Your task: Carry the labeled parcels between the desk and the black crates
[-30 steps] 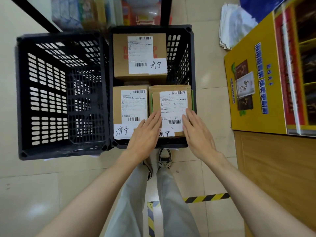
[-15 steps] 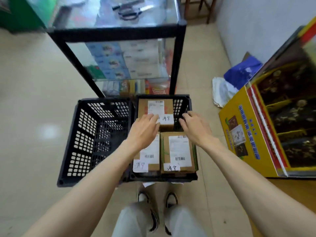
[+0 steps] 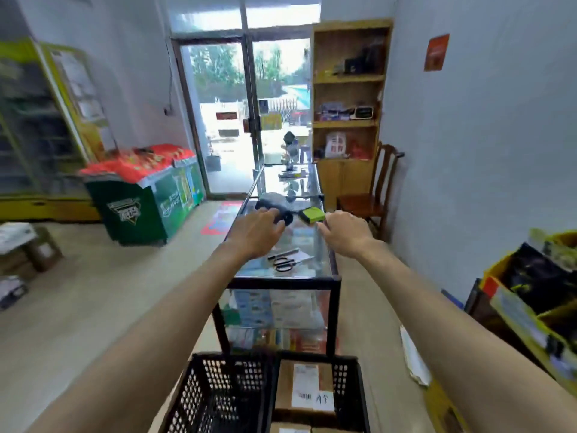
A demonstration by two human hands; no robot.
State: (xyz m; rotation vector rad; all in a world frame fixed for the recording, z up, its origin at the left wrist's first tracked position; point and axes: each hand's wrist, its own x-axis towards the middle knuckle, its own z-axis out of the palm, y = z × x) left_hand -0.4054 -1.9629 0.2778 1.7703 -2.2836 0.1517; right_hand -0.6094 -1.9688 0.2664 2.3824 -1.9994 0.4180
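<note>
Fingers first: left hand (image 3: 254, 234) and right hand (image 3: 343, 232) both hang in the air over the glass-topped black-framed counter (image 3: 331, 278), fingers loosely curled, apart enough that nothing sits in them, no parcel gripped. Left fingers (image 3: 274, 226) sit in front of a dark grey rounded object (image 3: 271, 200) on the glass; can't tell if touching. Right fingers (image 3: 323, 229) are just beside a small lime-green box w/ black edge (image 3: 311, 214), contact unclear too.

What changed: half a sec ago both hands were down at the parcels in the right crate; a sec ago flat on the near one's label. Now hands are up & out, view has lifted from crates to the room. Reads as: drop-off done, parcels left in the crate, person heading back toward the counter for the next lot.

Task's thing vs fingers: brown cardboard parcel w/ white label (image 3: 307, 392) lies in the right black plastic crate (image 3: 346, 389) on the floor, well below & nearer the body than both hands, well apart from the fingers. Another parcel edge shows below it, cut by the frame. Left black crate (image 3: 218, 398) beside it shows no parcel.

Further out on the glass: black-handled scissors (image 3: 282, 264), between the forearms. No labeled parcel visible on the counter from here, so next pickup spot is unclear
</note>
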